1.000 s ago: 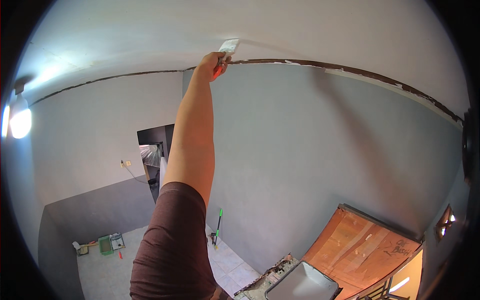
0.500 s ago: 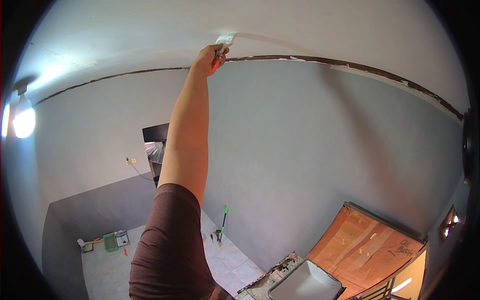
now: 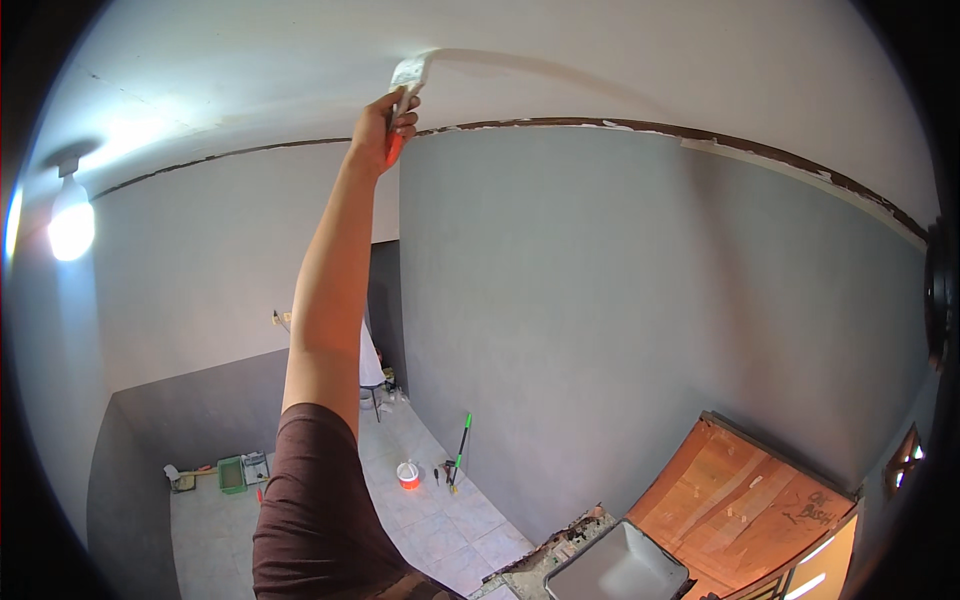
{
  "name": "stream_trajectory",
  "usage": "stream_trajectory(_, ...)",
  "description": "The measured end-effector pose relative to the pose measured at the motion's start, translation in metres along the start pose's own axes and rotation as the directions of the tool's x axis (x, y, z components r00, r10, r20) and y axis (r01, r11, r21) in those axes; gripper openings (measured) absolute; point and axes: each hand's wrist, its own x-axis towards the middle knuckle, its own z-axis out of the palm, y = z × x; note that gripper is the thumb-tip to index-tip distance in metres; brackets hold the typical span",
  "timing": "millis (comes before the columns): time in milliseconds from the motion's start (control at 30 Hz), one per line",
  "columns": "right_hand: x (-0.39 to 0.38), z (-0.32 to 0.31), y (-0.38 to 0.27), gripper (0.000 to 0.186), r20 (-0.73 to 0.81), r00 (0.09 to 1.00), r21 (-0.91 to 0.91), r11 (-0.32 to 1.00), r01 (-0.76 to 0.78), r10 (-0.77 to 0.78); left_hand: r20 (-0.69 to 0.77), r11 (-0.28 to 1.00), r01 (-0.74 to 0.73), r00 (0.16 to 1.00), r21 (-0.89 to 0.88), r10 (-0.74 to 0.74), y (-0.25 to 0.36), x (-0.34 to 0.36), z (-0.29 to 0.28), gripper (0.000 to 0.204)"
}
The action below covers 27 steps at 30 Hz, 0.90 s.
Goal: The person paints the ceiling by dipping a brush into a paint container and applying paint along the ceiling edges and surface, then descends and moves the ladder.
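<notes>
High in front of me, my left hand (image 3: 385, 130) is closed round the handle of a paintbrush (image 3: 409, 74). The brush has an orange-red handle and a broad, whitish head. Its bristle end is up against the white ceiling (image 3: 600, 50), just above the dark, ragged gap along the wall top. My left arm is stretched almost straight, in a dark brown sleeve. My right hand is out of the picture.
A lit bulb (image 3: 72, 225) hangs at left. Below stand a grey tray (image 3: 620, 565) on a rough ledge and a wooden panel (image 3: 730, 500). On the tiled floor are an orange-white bucket (image 3: 408, 475), a green-and-black pole (image 3: 462, 445) and a green tray (image 3: 231, 475).
My left hand has moved left with the paintbrush along the ceiling, its grip unchanged. The view has shifted slightly, and the bucket on the floor now shows beside my arm.
</notes>
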Motion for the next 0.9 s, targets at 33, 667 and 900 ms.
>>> stream_trajectory(33,0.0,0.001,0.005,0.036,0.004,1.0,0.004,1.0,-0.006,0.006,0.041,0.999,-0.031,0.999,-0.025,0.032,0.004,-0.007,-0.003,0.022)
stream_trajectory(667,-0.014,-0.014,0.015,0.039,-0.034,0.999,-0.14,0.99,0.006,-0.011,-0.093,0.941,0.324,0.945,0.102,-0.315,-0.102,0.038,-0.005,0.029)
stream_trajectory(900,-0.037,-0.027,0.013,0.038,-0.132,0.991,-0.168,0.986,-0.007,-0.015,-0.107,0.955,0.28,0.951,-0.102,-0.29,-0.126,0.103,0.062,0.029)
